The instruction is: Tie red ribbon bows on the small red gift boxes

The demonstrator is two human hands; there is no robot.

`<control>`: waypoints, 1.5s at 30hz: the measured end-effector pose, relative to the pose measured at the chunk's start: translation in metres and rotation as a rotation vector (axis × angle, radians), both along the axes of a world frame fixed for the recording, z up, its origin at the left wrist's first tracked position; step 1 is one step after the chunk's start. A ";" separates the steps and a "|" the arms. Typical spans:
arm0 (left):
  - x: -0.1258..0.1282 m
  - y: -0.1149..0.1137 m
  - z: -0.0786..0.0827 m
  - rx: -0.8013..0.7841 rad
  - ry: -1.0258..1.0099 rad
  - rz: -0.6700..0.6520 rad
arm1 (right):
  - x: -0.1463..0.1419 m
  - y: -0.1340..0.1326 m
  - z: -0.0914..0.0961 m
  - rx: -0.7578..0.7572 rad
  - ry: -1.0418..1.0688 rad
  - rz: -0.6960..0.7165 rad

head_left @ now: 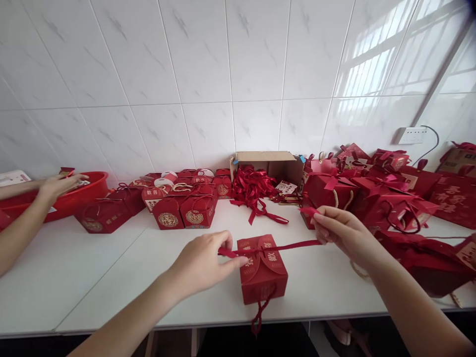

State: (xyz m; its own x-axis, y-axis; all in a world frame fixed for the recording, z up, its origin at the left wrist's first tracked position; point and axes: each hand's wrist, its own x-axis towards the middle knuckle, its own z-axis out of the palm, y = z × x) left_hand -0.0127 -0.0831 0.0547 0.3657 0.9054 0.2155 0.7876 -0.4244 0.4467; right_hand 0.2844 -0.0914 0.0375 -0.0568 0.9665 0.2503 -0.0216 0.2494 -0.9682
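A small red gift box (265, 280) with gold lettering stands in front of me near the table's edge. Across its closed top runs a red ribbon (293, 245), threaded through the lid flaps. My left hand (208, 260) pinches one ribbon end at the box's left side, with the thumb reaching over the lid. To the right and a little above the box, my right hand (336, 228) is closed on the other end, and the ribbon is stretched between. A twisted red cord loop (258, 320) hangs from the box front over the table edge.
Behind the box, an open cardboard carton (267, 157) spills a heap of red ribbons (253, 183). Finished-looking red boxes (186, 210) line the back left; ribboned bags (390, 193) crowd the right. Another person's hands (61, 188) work over a red basin (98, 186) at far left.
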 end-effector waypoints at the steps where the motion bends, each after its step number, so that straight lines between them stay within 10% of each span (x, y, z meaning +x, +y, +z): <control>1: 0.002 -0.004 -0.006 -0.009 0.024 0.030 | 0.000 -0.002 -0.006 0.001 -0.068 -0.019; 14: 0.005 0.011 -0.024 -0.056 -0.049 0.085 | -0.018 -0.009 -0.047 0.083 -0.501 -0.015; 25: 0.018 0.016 -0.027 -0.417 -0.534 -0.059 | -0.052 -0.007 -0.049 0.145 -0.498 0.014; 45: 0.022 0.021 -0.049 -0.401 -0.591 0.001 | -0.065 -0.004 -0.068 -0.111 -0.338 0.156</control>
State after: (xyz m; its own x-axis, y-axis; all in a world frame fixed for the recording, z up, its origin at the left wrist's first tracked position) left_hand 0.0093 -0.0621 0.0058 0.2896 0.9568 0.0275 0.3658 -0.1372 0.9205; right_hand 0.2198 -0.0952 -0.0304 -0.2664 0.9599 0.0866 0.2744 0.1617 -0.9479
